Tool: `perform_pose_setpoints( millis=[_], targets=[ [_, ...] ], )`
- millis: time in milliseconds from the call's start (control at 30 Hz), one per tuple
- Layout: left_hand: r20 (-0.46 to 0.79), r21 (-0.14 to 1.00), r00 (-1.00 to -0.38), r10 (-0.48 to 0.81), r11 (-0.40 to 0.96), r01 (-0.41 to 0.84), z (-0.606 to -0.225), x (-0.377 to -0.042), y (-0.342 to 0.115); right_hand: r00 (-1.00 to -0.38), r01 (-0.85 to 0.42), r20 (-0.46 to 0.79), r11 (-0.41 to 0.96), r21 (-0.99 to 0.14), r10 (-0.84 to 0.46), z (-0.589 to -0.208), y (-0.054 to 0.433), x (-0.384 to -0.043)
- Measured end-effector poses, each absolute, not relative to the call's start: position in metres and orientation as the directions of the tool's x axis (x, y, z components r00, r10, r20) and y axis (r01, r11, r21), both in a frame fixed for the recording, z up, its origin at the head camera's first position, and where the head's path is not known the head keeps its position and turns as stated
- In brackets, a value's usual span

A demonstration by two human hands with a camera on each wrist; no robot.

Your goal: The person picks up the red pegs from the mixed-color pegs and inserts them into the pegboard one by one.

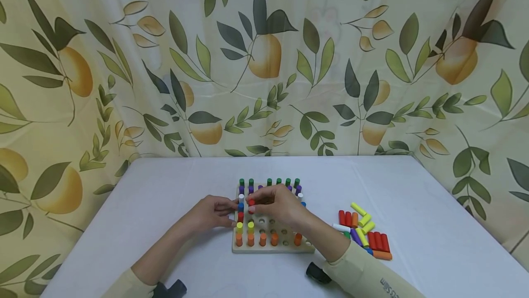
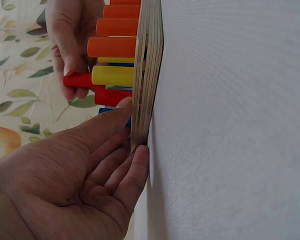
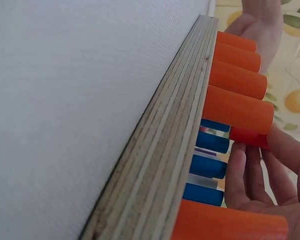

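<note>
My right hand [image 1: 280, 204] pinches a red peg [image 1: 251, 204] between thumb and fingers, over the left part of a wooden pegboard [image 1: 272, 250]. In the left wrist view this red peg [image 2: 80, 80] sticks out past the yellow peg [image 2: 112, 76]. My left hand [image 1: 211, 211] holds the board's left edge, its thumb beside a seated red peg [image 2: 112, 97] and its other fingers along the side. Rows of green, purple, white, blue, red, yellow and orange pegs stand in the board; part of them is hidden behind the right hand.
Loose pegs [image 1: 377, 241] in red, yellow, orange and other colours lie right of the board, partly behind the right forearm. A white cloth [image 1: 173, 174] covers the table. Black wrist devices [image 1: 318, 272] sit by both sleeves. A leaf-and-fruit patterned curtain [image 1: 314, 105] hangs behind.
</note>
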State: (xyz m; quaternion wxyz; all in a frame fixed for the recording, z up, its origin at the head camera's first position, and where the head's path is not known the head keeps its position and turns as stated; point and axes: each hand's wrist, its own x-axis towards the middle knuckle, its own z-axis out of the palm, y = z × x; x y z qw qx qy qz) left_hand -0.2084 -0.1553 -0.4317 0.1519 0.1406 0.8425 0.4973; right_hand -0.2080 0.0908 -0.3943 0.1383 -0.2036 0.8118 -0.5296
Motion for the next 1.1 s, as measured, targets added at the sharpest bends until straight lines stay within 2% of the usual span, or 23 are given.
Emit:
perform_pose_setpoints(
  millis=[400, 1100],
  targets=[
    [-0.118, 0.876, -0.915, 0.386, 0.474, 0.087, -0.4312, -0.2074, -0.1552, -0.843, -0.236, 0.000, 0.370, -0.899, -0.537, -0.3938, 0.0904, -0.2052],
    [-0.110, 0.877, -0.913, 0.394, 0.470, 0.097, -0.4318, -0.2082, -0.1552, -0.846, -0.243, -0.029, 0.434, -0.867, -0.533, -0.3974, 0.0906, -0.2038]
  ],
)
